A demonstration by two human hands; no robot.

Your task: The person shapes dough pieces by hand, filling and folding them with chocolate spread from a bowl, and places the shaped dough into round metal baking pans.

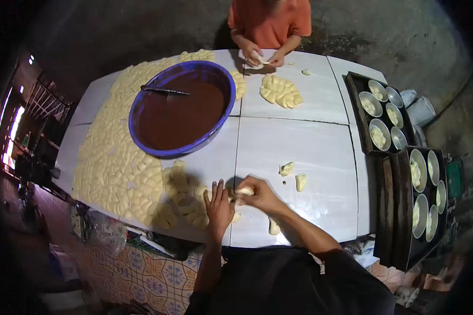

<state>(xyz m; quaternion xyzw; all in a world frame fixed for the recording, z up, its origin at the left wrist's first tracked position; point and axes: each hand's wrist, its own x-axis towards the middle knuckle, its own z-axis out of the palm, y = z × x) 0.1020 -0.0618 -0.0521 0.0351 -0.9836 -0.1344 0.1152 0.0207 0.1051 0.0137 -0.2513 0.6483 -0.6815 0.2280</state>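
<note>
My left hand (219, 207) lies with its fingers stretched out over pale dough pieces near the table's front edge. Just to its right, my right hand (261, 196) has its fingers closed round a piece of dough (244, 191). Part of that piece is hidden by the fingers. Loose dough lumps (300, 182) rest further right, and another small dough strip (273, 226) lies beside my right forearm. A wide spread of shaped dough pieces (108, 152) covers the left side of the table.
A blue basin (136, 139) of brown filling (186, 113) stands on the table, a dark flat tool (165, 91) across its rim. Opposite, a person in orange (270, 23) handles dough beside a dough cluster (280, 92). Trays of round tins (378, 134) stand at the right.
</note>
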